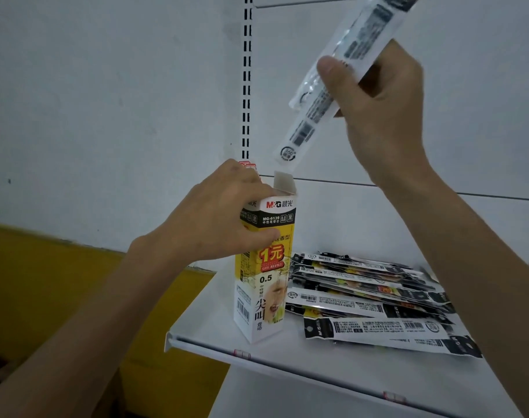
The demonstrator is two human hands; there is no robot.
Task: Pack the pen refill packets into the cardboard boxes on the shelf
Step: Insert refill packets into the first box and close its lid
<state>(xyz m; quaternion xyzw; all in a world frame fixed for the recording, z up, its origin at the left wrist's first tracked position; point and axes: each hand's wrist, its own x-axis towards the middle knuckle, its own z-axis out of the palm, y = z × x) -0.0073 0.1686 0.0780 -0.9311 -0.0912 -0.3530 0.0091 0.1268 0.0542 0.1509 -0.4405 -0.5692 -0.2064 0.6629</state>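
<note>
L hand (224, 218) grips box (266, 285) | R hand (387, 116) holds 1 packet (305, 128) (tilted) above box top

cardboard box (264, 285): white base, yellow middle, black band near top, red price print, black barcode on the side. held refill packet (323, 95): clear-white with black text blocks. packet pile (369, 300): white backs with black barcodes, black ends, bits of yellow and red. shelf (287, 366) white. slotted upright (246, 86): black slots on pale grey.
</note>
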